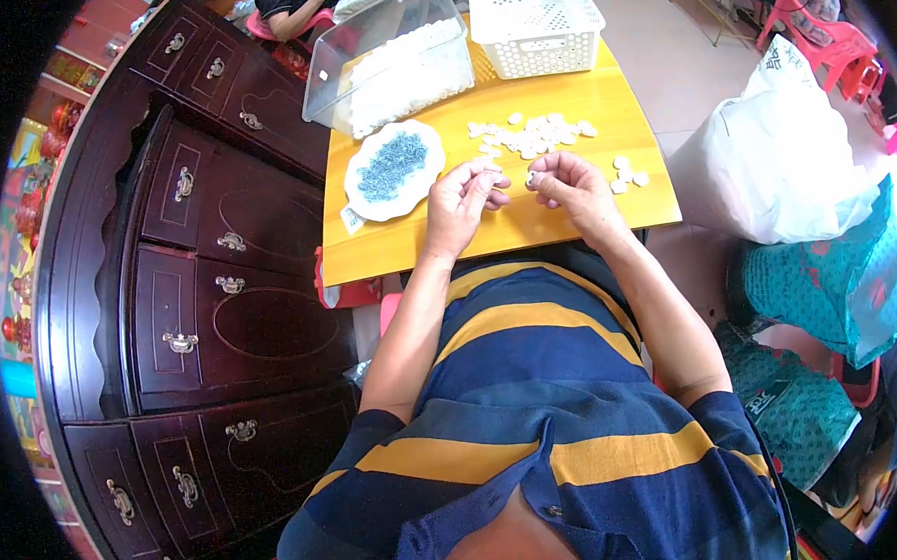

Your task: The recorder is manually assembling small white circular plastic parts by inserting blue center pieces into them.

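Observation:
Over the near part of the yellow table (410, 248), my left hand (459, 205) and my right hand (579, 196) face each other, a short gap between them. Thumb and fingers are pinched together on both. What the left fingertips hold is too small to make out. A tiny pale bit shows at the right fingertips, its kind unclear. Just beyond my hands lie several small rounded white pieces (540, 137), with a smaller group (628, 176) to the right. Left of my left hand, a white scalloped plate (429, 144) holds a heap of small grey-blue metal pieces, like screws (393, 166).
A clear plastic bin (327, 80) full of white pieces and a white perforated basket (538, 56) stand at the table's far side. Dark wooden drawers (242, 201) line the left. Stuffed white (774, 164) and teal bags (819, 276) stand right. Another person (290, 3) sits far left.

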`<action>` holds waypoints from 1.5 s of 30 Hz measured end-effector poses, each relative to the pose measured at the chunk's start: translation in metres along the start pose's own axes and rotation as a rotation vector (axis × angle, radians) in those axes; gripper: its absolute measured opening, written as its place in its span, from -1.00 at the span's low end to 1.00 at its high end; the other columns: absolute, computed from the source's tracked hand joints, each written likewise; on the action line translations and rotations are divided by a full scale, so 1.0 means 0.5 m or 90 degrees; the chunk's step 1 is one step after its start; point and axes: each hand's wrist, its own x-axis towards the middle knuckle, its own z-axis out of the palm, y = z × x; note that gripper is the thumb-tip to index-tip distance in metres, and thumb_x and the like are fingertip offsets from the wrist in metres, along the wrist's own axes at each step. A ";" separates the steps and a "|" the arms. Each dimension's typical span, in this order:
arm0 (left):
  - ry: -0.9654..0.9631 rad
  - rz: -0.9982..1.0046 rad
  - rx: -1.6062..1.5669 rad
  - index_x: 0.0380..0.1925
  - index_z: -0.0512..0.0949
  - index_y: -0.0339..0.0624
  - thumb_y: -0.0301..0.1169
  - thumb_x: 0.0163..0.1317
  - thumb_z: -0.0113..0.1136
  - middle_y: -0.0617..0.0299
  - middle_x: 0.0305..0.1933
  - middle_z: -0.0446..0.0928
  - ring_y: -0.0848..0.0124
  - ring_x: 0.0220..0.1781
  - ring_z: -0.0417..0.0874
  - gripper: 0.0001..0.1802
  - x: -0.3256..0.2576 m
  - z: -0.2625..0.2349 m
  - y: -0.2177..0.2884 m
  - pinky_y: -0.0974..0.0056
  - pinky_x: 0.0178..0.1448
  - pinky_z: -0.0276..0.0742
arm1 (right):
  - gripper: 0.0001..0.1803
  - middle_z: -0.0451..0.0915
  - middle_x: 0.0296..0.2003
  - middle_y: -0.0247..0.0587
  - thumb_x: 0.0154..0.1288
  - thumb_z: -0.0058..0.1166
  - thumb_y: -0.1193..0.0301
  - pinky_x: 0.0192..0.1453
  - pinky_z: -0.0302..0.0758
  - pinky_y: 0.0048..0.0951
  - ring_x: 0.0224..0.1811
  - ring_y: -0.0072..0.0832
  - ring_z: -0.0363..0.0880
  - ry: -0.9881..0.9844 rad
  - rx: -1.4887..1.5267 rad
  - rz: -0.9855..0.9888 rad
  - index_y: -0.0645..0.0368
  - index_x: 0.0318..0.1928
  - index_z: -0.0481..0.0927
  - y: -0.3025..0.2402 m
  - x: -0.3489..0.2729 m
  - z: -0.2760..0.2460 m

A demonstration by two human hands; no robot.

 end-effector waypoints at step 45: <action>-0.030 0.033 0.017 0.02 0.60 -0.26 -0.48 0.33 0.22 0.30 -0.18 0.66 0.62 -0.22 0.64 -0.73 -0.011 0.018 0.014 0.49 -0.26 0.59 | -0.88 0.60 -0.31 -0.41 0.37 0.14 0.47 -0.18 0.44 -0.62 -0.29 -0.69 0.49 -0.009 -0.053 0.022 0.18 -0.12 0.57 0.015 -0.001 0.010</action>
